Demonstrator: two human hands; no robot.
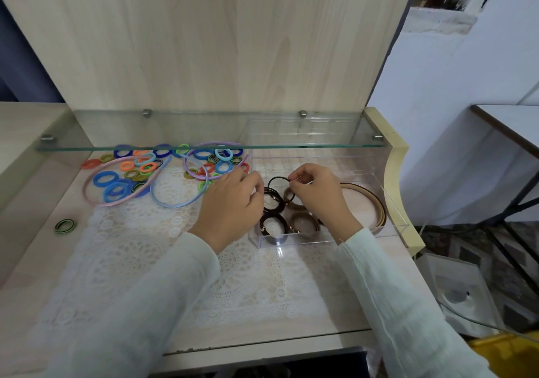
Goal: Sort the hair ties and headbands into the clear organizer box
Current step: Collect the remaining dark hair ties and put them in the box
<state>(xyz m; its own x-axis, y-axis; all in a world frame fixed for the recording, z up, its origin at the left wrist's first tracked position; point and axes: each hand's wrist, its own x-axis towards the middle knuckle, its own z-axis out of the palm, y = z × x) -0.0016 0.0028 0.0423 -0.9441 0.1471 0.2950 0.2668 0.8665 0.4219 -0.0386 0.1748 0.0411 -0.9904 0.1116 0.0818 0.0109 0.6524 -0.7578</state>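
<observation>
The clear organizer box (390,202) stands on the right of the desk. Over its left part, my left hand (233,205) and my right hand (318,193) each pinch one side of a thin black hair tie (277,179), stretched between them. Below it in the box lie dark brown ties (272,226) and tan ties (302,221), and brown headbands (376,202) curve along the right wall. Several colourful hair ties (140,167) lie piled at the back left, among a pink headband (96,173), a blue headband (175,202) and a purple headband (215,144).
A white lace mat (163,261) covers the desk. One green-and-black tie (65,226) lies alone at the left. A glass shelf (204,141) juts out low over the back of the desk, above the pile and the box's rear.
</observation>
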